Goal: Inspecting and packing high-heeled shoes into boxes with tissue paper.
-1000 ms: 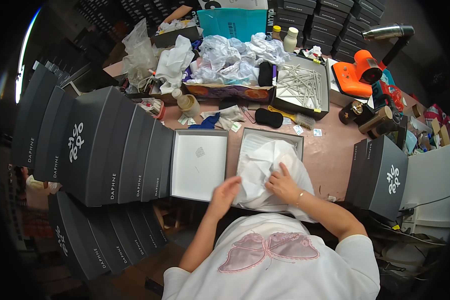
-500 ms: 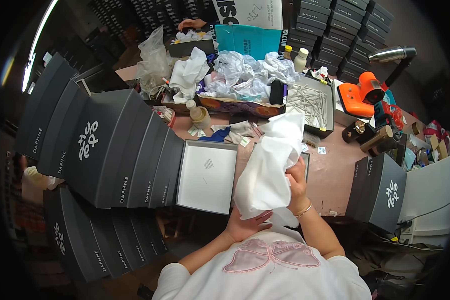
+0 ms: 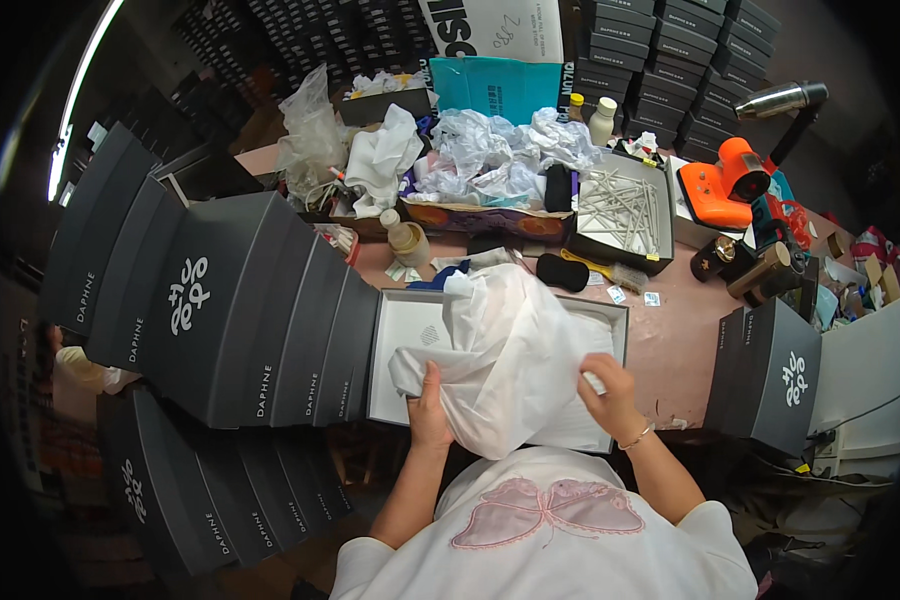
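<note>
A bundle of white tissue paper (image 3: 500, 350) is between my hands, and what it wraps is hidden. My left hand (image 3: 430, 412) is closed on the bundle's left side, thumb up. At its right edge my right hand (image 3: 612, 398) pinches the paper, fingers bent together. Under the bundle lies an open grey box part with a white inside (image 3: 395, 345). To its right, a second grey-rimmed box part (image 3: 620, 345) shows more white paper in it.
Stacked dark grey shoe boxes (image 3: 220, 310) stand on the left, more boxes (image 3: 765, 370) on the right. Behind are a carton of crumpled paper (image 3: 490, 217), a tray of white sticks (image 3: 625, 215), a glue bottle (image 3: 405, 240), a brush (image 3: 625, 278) and an orange device (image 3: 720, 190).
The bundle has tipped from upright and spread lower over the box parts. My left hand has come from beneath to its left side; my right hand has moved to its paper edge.
</note>
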A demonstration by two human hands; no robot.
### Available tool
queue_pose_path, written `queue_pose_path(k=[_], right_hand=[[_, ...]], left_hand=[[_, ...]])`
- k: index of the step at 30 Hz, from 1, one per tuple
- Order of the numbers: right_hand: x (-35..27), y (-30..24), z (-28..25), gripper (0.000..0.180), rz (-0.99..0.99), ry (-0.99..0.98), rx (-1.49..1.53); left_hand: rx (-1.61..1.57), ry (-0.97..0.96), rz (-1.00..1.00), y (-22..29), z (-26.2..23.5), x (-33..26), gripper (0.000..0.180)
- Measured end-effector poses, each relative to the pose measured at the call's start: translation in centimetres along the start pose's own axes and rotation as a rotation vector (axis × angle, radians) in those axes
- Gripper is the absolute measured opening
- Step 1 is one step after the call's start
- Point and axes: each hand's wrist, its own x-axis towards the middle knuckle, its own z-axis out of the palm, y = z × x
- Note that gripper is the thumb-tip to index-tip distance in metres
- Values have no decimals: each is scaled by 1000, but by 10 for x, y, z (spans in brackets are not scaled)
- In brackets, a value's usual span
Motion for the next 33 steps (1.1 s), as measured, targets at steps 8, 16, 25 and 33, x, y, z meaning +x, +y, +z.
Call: queue_pose_path(k=[8,16,25,33], right_hand=[[68,-44,4,31,-423,8,-202],[72,-110,36,29,-445,-186,200],[18,-91,-3,20,-380,114,133],[30,-76,-5,31,240,-155,337]], left_hand=[[567,-268,318,-14,20,-26,39],[461,-414,-120,-33,-27,13,43],[-331,-188,-219,-38,-42,35,48],[-80,-151,-109,-34,-20,34,49]])
